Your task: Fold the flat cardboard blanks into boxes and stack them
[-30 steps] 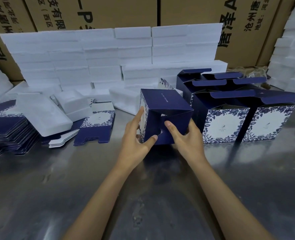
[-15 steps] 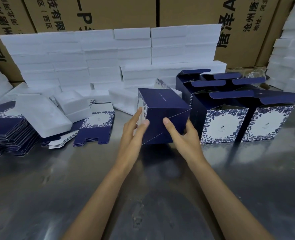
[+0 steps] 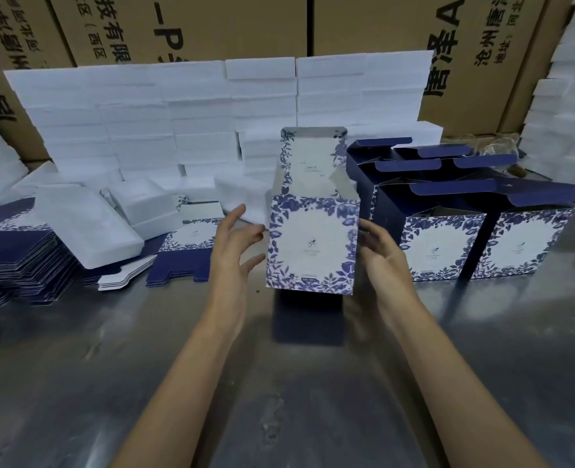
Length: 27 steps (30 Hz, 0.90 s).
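Note:
A folded box (image 3: 313,244) stands upright at the middle of the steel table (image 3: 76,366). Its blue floral face points at me and its lid flap sticks up open. My left hand (image 3: 235,251) hovers at the box's left edge with fingers spread and loose. My right hand (image 3: 384,261) is at the box's right edge, its fingers relaxed. Neither hand grips the box. Several folded boxes (image 3: 438,244) with open lids stand just to the right. A pile of flat blanks (image 3: 12,265) lies at the far left, and more flat blanks (image 3: 184,255) lie left of my left hand.
White foam blocks (image 3: 194,109) are stacked in a wall behind the box. Loose foam trays (image 3: 86,228) lie on the blanks at the left. Brown cartons (image 3: 363,25) close off the back, and more foam (image 3: 566,113) is piled at the right edge.
The box turned from its dark bottom facing me to standing upright with the floral face forward. Both hands let go of it and opened beside it.

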{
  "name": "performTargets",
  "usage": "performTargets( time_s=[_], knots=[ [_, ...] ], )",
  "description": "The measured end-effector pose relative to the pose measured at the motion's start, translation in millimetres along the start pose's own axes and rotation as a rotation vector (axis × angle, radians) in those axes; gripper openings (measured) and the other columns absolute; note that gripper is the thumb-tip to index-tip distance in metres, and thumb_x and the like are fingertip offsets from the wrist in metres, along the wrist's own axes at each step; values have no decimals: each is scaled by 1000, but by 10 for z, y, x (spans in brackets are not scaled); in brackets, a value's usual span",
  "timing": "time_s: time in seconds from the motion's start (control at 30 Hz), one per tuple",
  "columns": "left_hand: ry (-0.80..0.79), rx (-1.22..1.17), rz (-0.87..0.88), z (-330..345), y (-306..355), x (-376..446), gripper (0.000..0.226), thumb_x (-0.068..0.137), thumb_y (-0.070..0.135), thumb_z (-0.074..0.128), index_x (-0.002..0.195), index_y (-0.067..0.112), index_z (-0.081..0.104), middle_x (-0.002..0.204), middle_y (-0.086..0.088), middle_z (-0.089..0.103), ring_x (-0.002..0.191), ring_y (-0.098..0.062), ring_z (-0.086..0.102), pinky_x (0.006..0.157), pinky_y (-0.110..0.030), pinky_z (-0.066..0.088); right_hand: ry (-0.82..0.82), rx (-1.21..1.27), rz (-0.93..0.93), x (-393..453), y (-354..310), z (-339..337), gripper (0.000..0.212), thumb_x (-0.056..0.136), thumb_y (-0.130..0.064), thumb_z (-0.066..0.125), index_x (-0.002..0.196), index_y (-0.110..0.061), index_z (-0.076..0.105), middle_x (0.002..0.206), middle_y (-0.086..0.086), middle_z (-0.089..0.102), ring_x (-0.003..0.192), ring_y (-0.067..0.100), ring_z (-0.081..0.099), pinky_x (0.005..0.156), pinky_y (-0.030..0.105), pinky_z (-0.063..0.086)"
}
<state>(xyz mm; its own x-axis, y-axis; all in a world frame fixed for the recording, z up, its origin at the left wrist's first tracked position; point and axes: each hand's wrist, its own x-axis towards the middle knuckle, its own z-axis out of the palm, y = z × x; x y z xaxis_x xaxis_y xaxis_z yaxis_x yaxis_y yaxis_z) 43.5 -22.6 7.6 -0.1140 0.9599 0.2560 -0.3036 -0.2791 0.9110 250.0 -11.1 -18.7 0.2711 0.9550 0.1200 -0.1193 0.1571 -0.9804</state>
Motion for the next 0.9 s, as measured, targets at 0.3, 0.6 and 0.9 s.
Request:
performTargets(
  time_s=[0.3, 0.6, 0.9],
  knots=[
    [-15, 333, -50, 40, -48, -16, 42, 88, 72, 41, 118, 52, 61, 110, -6, 67, 95, -11, 68, 88, -39, 55, -76, -13, -13, -158, -171, 126, 73, 57, -95, 61, 107, -43, 66, 116, -17, 70, 109, 0, 64, 100, 34, 45],
    [-51, 336, -121, 87, 26, -123, 31, 81, 55, 70, 90, 27, 58, 86, 13, 65, 83, -2, 66, 82, -34, 51, -85, -115, -132, -279, -171, 210, 70, 66, -67, 76, 126, -40, 51, 131, -10, 59, 119, 8, 61, 105, 38, 49],
    [-176, 1084, -61, 238, 429, 10, 34, 101, 32, 47, 74, 14, 39, 74, -7, 53, 76, -31, 59, 66, -35, 38, -126, -40, -150, -303, -138, 254, 77, 78, -35, 69, 148, -48, 39, 107, -53, 57, 102, -24, 57, 74, 3, 47]
  ],
)
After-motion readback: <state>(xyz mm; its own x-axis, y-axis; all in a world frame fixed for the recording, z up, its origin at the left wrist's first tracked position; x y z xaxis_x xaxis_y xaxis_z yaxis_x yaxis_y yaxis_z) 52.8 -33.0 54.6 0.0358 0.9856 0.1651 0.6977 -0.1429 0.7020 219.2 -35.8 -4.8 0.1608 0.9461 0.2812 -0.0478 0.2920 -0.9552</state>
